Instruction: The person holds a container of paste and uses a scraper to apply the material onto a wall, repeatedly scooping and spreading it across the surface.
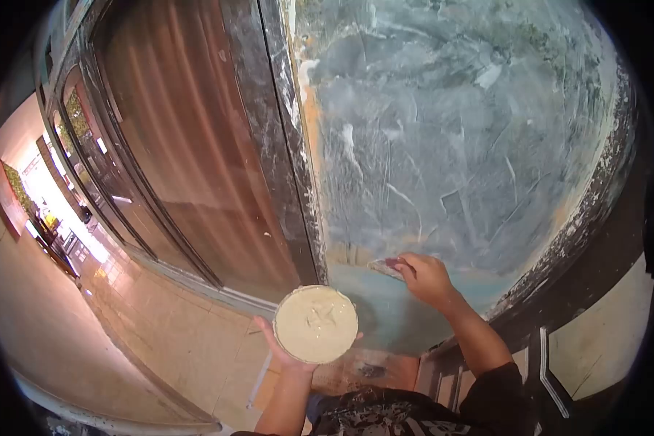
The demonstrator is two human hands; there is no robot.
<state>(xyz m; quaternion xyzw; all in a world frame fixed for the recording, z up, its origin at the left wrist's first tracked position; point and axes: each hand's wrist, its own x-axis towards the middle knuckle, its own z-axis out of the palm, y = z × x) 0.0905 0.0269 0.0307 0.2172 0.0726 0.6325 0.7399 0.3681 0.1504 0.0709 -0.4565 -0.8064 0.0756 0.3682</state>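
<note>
Head view: from where I stand, the left hand (291, 356) is cupped under and around a round container (317, 324) full of pale, creamy paste, held up just in front of the foot of the streaked wall (443, 145), and a little to its left. The right hand (425, 278), fingers closed in a pinch, grips a flat scraper (386, 268) at the lower part of that wall (whether the blade actually touches it, I cannot tell), while the brown curtain (189, 138) hangs behind glass left of the same wall.
</note>
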